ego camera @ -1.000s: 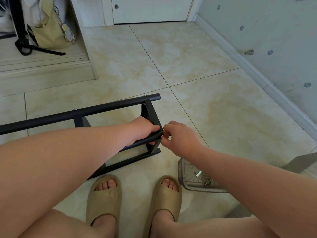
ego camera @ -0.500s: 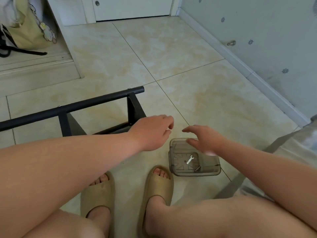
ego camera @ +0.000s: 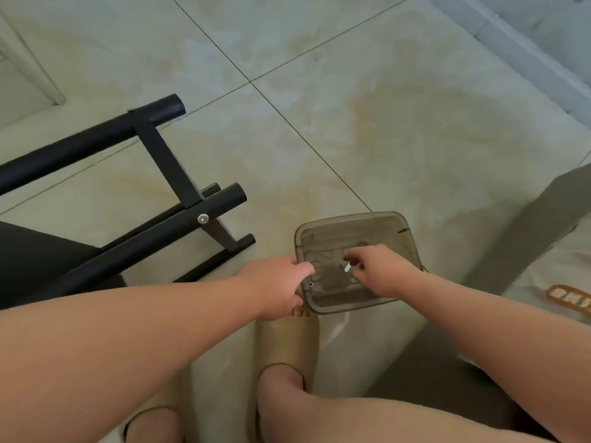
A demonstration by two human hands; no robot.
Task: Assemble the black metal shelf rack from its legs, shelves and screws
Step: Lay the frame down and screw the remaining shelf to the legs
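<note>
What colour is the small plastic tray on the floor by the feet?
The tray is a translucent smoky grey-brown, shown best in the head view.
</note>
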